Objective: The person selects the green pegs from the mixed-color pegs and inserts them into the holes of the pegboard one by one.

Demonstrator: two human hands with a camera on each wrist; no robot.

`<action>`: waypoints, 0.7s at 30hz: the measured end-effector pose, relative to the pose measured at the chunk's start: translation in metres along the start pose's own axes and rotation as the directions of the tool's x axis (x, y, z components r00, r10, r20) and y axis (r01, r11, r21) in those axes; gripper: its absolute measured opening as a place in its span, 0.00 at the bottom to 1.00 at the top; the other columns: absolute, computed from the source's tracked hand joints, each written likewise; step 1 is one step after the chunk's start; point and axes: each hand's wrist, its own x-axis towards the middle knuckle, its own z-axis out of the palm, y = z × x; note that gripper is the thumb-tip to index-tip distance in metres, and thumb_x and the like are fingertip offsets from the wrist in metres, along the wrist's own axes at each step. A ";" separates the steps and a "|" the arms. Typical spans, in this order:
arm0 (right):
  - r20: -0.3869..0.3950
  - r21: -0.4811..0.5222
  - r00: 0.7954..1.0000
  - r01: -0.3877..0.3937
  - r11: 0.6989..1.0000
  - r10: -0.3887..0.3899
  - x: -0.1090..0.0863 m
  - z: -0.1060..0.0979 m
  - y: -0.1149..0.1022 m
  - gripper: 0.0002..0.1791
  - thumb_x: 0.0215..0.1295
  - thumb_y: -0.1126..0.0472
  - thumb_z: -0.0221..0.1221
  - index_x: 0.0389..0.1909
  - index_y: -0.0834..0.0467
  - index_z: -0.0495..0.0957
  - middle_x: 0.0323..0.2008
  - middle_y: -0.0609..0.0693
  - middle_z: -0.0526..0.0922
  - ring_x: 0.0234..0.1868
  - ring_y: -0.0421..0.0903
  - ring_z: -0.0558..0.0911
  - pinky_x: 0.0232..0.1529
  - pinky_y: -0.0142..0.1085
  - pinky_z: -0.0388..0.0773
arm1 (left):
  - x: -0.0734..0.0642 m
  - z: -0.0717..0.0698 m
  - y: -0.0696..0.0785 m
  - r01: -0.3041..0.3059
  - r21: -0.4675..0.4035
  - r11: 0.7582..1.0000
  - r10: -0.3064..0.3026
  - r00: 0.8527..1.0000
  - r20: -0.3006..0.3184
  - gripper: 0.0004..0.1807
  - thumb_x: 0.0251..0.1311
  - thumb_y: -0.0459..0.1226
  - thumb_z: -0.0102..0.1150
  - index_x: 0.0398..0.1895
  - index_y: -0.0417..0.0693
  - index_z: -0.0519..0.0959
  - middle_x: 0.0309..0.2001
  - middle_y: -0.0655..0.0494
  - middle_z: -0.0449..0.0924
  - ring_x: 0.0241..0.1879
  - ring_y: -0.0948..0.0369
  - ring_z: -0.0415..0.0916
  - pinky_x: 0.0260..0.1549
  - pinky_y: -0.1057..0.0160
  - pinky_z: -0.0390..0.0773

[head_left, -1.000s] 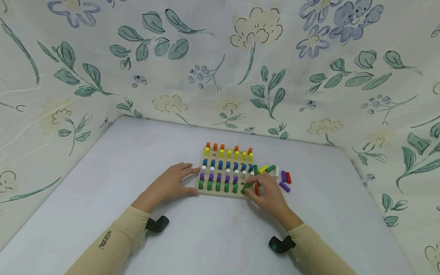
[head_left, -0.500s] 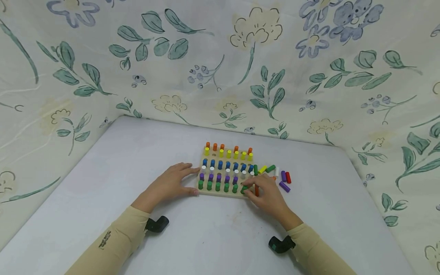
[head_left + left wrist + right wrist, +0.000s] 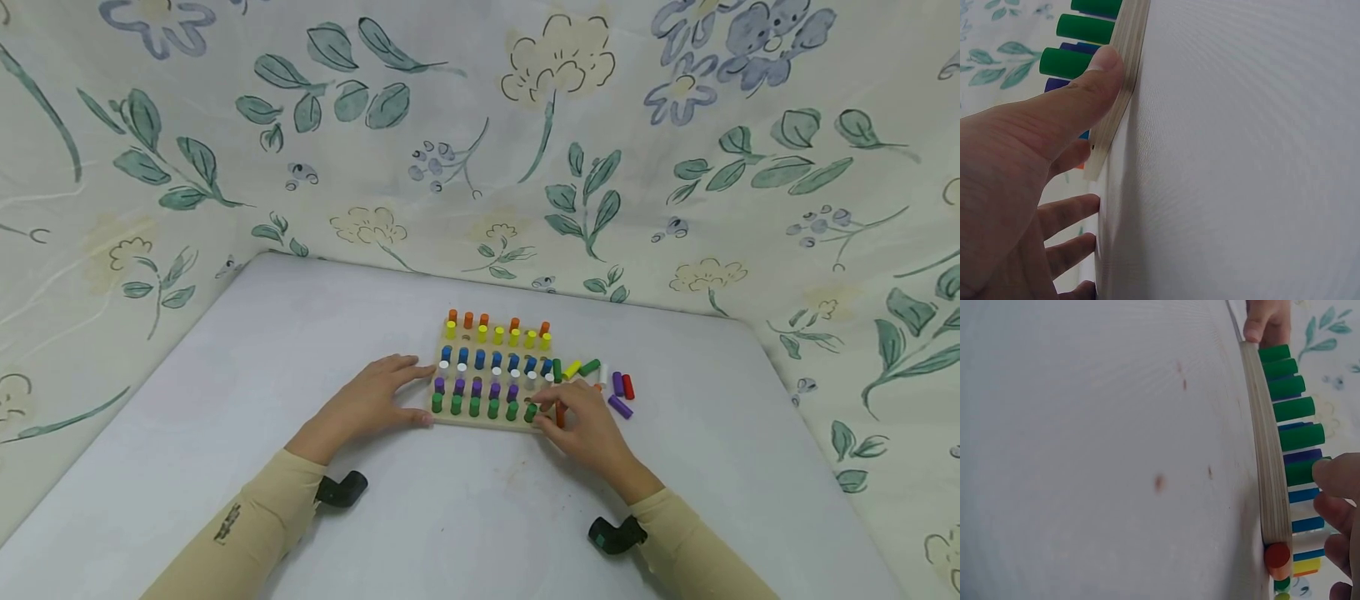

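Observation:
A wooden pegboard (image 3: 1270, 462) carries rows of upright coloured pegs: orange, yellow, blue, white, purple and green from back to front. My left hand (image 3: 375, 398) rests at its left side, fingers spread; in the left wrist view the thumb touches the board's edge beside a green peg (image 3: 1063, 63). With thumb and fingers, my right hand (image 3: 585, 421) pinches the rightmost front-row green peg (image 3: 530, 412), which stands upright at the board. Part of that peg is covered by the thumb in the right wrist view. A red-orange peg (image 3: 1277, 555) lies against the board's right end.
Loose pegs lie right of the board, among them a yellow peg (image 3: 572, 369), a purple peg (image 3: 620, 407) and a red peg (image 3: 628, 387). Some are partly behind my right hand. A flower-patterned cloth (image 3: 450, 150) rises behind the white table (image 3: 337, 308).
The green peg in my right hand has gone from tilted to upright at the front row's right end, and the fingers shifted slightly with it. My left hand has stayed in place.

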 end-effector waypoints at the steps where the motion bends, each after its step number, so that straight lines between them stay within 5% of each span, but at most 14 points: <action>1: -0.002 -0.003 1.000 -0.004 1.000 0.004 0.000 0.000 0.000 0.14 0.60 0.61 0.72 0.47 0.52 0.85 0.39 0.41 0.86 0.38 0.43 0.74 0.40 0.38 0.71 | 0.000 0.000 0.000 -0.001 0.000 1.000 0.001 1.000 -0.001 0.47 0.55 0.63 0.69 0.76 0.57 0.67 0.77 0.42 0.59 0.77 0.39 0.50 0.71 0.32 0.57; 21: -0.024 -0.023 0.998 -0.052 0.998 0.052 -0.005 -0.005 0.008 0.16 0.61 0.58 0.72 0.51 0.51 0.85 0.43 0.42 0.87 0.40 0.42 0.76 0.45 0.42 0.73 | 0.000 0.002 -0.001 -0.002 -0.012 1.000 0.002 1.000 0.005 0.48 0.54 0.62 0.70 0.77 0.58 0.66 0.78 0.42 0.58 0.77 0.39 0.50 0.71 0.33 0.56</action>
